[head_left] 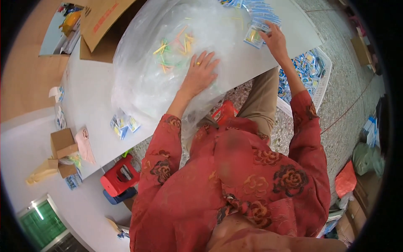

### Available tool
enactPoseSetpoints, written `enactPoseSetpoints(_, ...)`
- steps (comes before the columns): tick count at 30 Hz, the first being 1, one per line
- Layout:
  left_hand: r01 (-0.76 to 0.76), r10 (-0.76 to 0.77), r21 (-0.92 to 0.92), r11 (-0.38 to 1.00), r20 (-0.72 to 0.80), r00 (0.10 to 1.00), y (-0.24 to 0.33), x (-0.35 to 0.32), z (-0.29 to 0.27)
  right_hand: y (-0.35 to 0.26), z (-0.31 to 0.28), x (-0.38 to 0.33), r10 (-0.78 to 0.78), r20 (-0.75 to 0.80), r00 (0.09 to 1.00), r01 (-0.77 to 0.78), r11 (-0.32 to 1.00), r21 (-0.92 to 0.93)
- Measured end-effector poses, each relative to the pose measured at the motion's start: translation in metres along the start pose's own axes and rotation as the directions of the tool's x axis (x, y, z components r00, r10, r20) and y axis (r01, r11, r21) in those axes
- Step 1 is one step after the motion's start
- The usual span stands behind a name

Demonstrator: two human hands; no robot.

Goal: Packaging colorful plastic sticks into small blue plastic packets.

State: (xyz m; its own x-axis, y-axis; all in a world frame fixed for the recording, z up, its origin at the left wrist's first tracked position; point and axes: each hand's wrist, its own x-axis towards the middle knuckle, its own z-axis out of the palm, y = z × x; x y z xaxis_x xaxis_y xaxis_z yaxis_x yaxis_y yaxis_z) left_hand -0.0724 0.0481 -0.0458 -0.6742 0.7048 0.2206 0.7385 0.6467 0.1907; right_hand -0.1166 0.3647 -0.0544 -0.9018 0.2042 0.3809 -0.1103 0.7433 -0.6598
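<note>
My left hand [200, 74] lies with its fingers spread on a large clear plastic bag [138, 84] on the table; a ring shows on one finger. Just beyond it are small yellow, green and orange sticks [163, 52], in or on the bag; I cannot tell which. At the table's right side my right hand [276, 42] pinches the edge of a small clear packet [253, 38] with a blue-and-white card and something yellow inside. Overlapping blue packets [262, 13] fan out behind that hand.
A white plastic basket [326, 80] full of blue packets stands beside my right leg, below the table edge. More packets [125, 124] lie on the table at left. An open cardboard box [103, 29] stands at the far left; a red stool [119, 176] is below.
</note>
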Motion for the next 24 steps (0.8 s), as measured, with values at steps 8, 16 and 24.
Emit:
enactPoseSetpoints(8,0.335,-0.42,-0.27,0.903,-0.388,0.82,0.019,-0.085,-0.038,-0.066,-0.016,-0.037,-0.438,0.018,0.899,0.438,0.899,0.001)
enactPoseSetpoints(16,0.522,-0.522,-0.058,0.851,-0.199,0.829,0.005,-0.122,-0.017,-0.149,0.063,-0.089,-0.734,0.466,0.495,0.759,0.626,0.179)
enactPoseSetpoints(24,0.35,-0.346,-0.057,0.935,-0.364,0.865,-0.005,-0.114,-0.026,-0.131,0.083,-0.087,-0.615,0.621,0.486,0.764,0.644,0.04)
